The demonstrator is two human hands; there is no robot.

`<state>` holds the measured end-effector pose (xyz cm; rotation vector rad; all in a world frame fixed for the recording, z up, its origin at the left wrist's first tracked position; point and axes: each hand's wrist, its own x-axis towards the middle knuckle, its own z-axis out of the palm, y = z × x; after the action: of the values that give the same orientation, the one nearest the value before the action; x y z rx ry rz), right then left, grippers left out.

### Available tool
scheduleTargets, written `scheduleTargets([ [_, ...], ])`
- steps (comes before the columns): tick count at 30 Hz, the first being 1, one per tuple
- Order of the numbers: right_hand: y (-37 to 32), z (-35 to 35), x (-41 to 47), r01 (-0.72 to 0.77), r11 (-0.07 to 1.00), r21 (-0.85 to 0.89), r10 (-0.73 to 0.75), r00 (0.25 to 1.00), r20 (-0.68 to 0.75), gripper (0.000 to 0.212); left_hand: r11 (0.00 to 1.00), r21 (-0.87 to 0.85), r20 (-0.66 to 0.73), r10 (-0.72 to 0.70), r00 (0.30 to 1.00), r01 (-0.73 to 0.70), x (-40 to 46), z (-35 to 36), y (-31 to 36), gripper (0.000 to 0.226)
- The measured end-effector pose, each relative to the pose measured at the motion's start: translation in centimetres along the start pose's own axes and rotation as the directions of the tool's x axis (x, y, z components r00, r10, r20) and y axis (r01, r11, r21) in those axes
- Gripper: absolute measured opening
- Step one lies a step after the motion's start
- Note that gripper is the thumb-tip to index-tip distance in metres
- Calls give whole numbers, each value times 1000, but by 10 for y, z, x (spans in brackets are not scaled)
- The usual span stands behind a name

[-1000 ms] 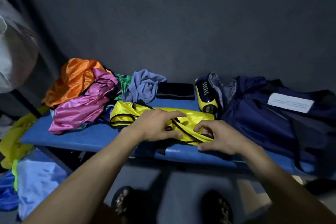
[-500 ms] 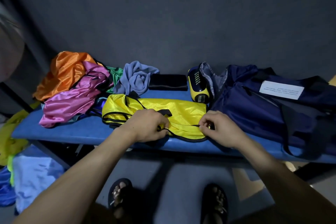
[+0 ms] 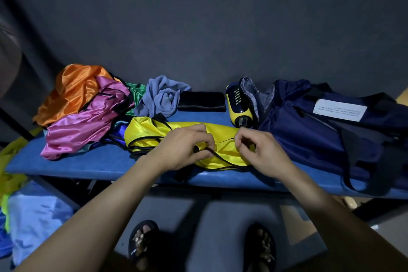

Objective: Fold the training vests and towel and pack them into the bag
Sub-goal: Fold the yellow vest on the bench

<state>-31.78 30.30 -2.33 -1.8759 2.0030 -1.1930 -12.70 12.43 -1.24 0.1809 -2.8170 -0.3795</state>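
Step in hand: folding the yellow vest (image 3: pixel 183 134), by my reading the first garment to be done; nothing looked packed yet.
Yellow vest: lay flat along the front of the blue bench (image 3: pixel 88 165), partly gathered, its black trim looping across the top.
Left hand (image 3: pixel 183 150): rested on the middle of the vest, fingers curled and pinching the fabric and black trim near the near edge.
Right hand (image 3: pixel 262 152): just beside the left, fingertips pinched on the vest's right end; the exact bit of cloth held was hidden by the fingers.
Other vests: an orange vest (image 3: pixel 72 88) and a pink vest (image 3: pixel 84 126) sat crumpled in a heap at the bench's left end, with a scrap of green cloth (image 3: pixel 135 93) behind them, all unfolded.
Towel: the grey-blue towel (image 3: pixel 161 97) lay bunched at the back, behind the yellow vest, untouched.
Bag: the navy bag (image 3: pixel 309 130) slumped at the right end of the bench, near the right hand; whether its main opening was unzipped I could not tell.
Nearby: a yellow and black bottle (image 3: pixel 239 106) lay against the bag, and a black pouch (image 3: pixel 202 101) beside the towel.
Next move, as judged: bring the pinched edge over to make a neat fold, keeping the slippery fabric and loose trim squared, then carry it right to the bag.
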Motion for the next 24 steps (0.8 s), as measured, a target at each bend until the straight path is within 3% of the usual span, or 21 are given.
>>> scheduleTargets([
  [3,3,2,-1,15,1000,-13,-15,1000,-3,21,987,-155,50,-23,998,30,2,3,-8,32],
  [5,3,3,-3,14,1000,-22,-13,999,45,10,977,-207,35,-54,998,60,3,4,-10,35],
  [9,5,10,-6,67,976,-208,-50,995,87,44,954,-283,-2,-104,995,100,6,3,-13,25],
  [11,6,10,-5,95,966,-239,-99,995,-3,32,946,-300,25,-119,993,121,7,2,-16,18],
  [14,5,5,-1,102,978,-183,-119,990,-80,21,946,-298,77,-110,991,128,8,0,-13,15],
  [24,-11,-2,14,162,986,-46,-163,986,-23,15,857,-500,143,-58,988,123,13,-13,6,6],
])
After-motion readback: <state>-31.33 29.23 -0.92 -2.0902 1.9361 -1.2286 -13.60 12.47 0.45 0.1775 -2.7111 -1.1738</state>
